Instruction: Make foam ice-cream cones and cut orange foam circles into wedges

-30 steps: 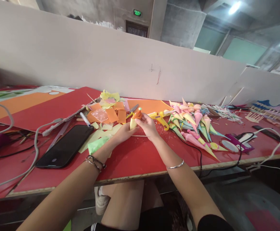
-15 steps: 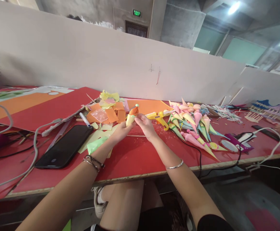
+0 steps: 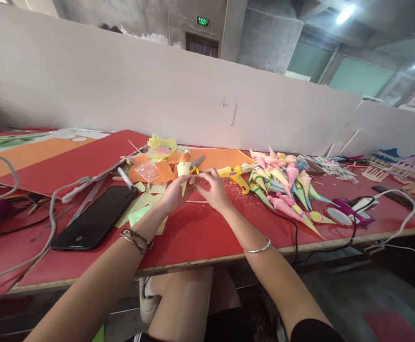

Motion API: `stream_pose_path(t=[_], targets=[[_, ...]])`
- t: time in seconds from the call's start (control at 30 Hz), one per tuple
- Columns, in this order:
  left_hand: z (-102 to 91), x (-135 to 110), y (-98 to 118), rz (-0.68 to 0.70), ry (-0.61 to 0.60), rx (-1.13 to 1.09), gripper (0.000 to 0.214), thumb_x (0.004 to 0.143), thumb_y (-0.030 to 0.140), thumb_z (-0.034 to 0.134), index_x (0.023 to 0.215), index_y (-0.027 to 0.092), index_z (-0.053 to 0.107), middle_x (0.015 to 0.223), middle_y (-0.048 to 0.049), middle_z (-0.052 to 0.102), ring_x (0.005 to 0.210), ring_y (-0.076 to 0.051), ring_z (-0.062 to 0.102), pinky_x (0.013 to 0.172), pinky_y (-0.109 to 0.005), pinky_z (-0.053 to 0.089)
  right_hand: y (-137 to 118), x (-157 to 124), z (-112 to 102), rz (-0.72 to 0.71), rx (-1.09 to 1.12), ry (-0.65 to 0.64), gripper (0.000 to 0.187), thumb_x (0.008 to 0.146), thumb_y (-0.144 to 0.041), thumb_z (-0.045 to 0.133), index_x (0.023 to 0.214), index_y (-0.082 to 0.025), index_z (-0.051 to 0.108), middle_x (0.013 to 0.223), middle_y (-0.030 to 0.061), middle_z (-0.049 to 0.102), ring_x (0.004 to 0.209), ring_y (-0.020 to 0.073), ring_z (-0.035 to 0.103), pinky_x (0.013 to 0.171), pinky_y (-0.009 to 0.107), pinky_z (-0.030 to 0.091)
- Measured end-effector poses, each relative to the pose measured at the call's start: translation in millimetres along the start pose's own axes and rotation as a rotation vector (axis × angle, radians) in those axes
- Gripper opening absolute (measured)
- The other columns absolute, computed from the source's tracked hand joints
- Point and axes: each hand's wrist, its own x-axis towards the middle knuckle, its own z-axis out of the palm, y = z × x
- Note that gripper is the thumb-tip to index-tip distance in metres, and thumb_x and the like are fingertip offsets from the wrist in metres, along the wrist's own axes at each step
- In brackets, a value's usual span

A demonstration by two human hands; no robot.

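Both hands, left hand (image 3: 172,194) and right hand (image 3: 210,188), hide the paper cone's (image 3: 183,169) tip.

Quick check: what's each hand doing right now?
Left hand: closed on the yellow paper cone, held upright.
Right hand: fingertips beside the cone's lower part; whether it grips cannot be told.

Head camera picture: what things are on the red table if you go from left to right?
Phone → left hand holding a paper cone → right hand → glue gun → pile of cones → mirror
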Motion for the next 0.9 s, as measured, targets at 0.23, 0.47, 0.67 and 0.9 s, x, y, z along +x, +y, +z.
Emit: stream_pose_path(t=[0.23,0.47,0.67,0.9], targets=[[-0.1,-1.2,-0.3,-0.006,-0.076,0.034,0.023,0.072,0.025,0.051,0.051,0.017,0.047,0.066,-0.0005,0.045,0.073,-0.013,0.046,0.067,-0.021,0.041,1.4,-0.3,-0.9,-0.006,-0.062,0.011,0.009,0.080,-0.022,0.058,0.086,-0.022,0.066,0.087,0.0030,0.046,0.085,0.0160,0.052,0.078,0.030,0.047],[-0.7,-1.4,-1.2,0.061,-0.078,0.132,0.022,0.072,0.028,0.051,0.053,0.018,0.045,0.066,-0.0007,0.046,0.076,-0.014,0.047,0.071,-0.024,0.039,-1.1,0.1,-0.9,0.015,-0.114,-0.001,0.015,0.083,-0.033,0.055,0.081,-0.024,0.067,0.091,0.0056,0.045,0.092,0.0203,0.050,0.087,0.037,0.043],[0.7,-3.4,0.4,0.033,-0.029,0.211,0.020,0.071,0.028,0.050,0.054,0.018,0.045,0.064,0.0005,0.043,0.068,-0.013,0.041,0.065,-0.023,0.036,-1.5,0.4,0.1,0.002,-0.113,-0.018,0.015,0.084,-0.030,0.053,0.078,-0.021,0.064,0.091,0.0061,0.045,0.092,0.0194,0.050,0.086,0.035,0.043],[1.6,-2.2,2.5,0.050,0.008,0.231,0.023,0.070,0.029,0.049,0.051,0.019,0.041,0.063,0.0007,0.040,0.067,-0.012,0.039,0.060,-0.023,0.033,-3.7,3.3,-1.2,0.195,0.314,0.073,0.013,0.079,-0.031,0.053,0.075,-0.020,0.058,0.085,0.0027,0.054,0.085,0.0157,0.055,0.078,0.028,0.046]])
